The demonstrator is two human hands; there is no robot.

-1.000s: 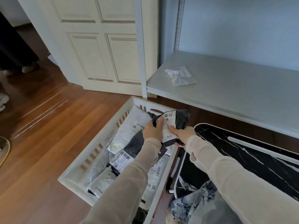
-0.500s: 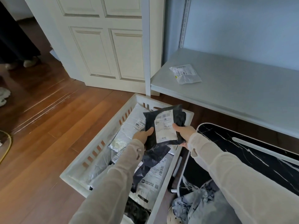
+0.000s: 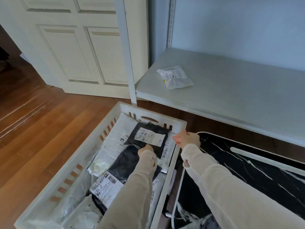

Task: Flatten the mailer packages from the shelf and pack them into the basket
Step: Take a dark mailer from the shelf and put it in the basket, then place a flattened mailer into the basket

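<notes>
A black mailer [image 3: 149,135] with a white label lies flat on top of other packages at the far end of the white basket [image 3: 153,113]. My left hand [image 3: 146,150] is down on its near edge with the fingers curled under and mostly hidden. My right hand [image 3: 187,139] hovers at the basket's far right corner, fingers loosely spread toward the rim and holding nothing. One white mailer [image 3: 175,77] lies on the grey shelf [image 3: 231,96].
Several white and black packages fill the rest of the basket. A black marble-patterned board [image 3: 239,171] lies right of the basket, under the shelf edge. A shelf post [image 3: 127,63] stands just behind the basket. Cream doors and wood floor are on the left.
Both hands held the black mailer up above the basket; it now lies flat inside. My right hand has let go and moved right to the rim, and the left stays on the mailer.
</notes>
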